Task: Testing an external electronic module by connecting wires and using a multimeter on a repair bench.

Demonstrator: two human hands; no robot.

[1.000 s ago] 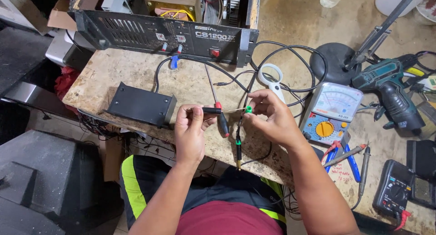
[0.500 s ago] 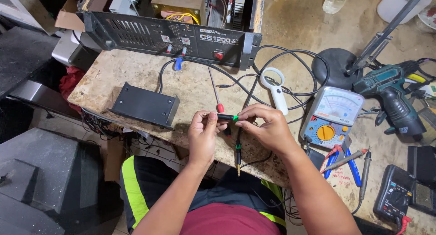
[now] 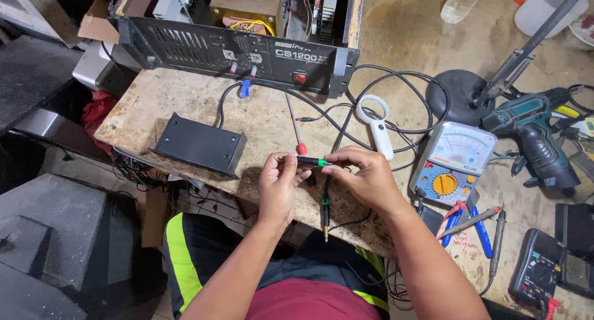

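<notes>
Plug (image 3: pixel 311 162) betw both hands | L hand (image 3: pixel 278 187) & R hand (image 3: pixel 366 179) fingers pinching it | near bench edge (image 3: pixel 346 230)

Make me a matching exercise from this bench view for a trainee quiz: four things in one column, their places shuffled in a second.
Things:
1. magnifying glass
2. cordless drill
3. black box
4. audio plug

Places:
A. far right of the bench
B. held between the left hand and right hand
C. left part of the bench
D. beside the analog multimeter, on its left

Pairs: 1-D, 2-A, 3-C, 4-B
</notes>
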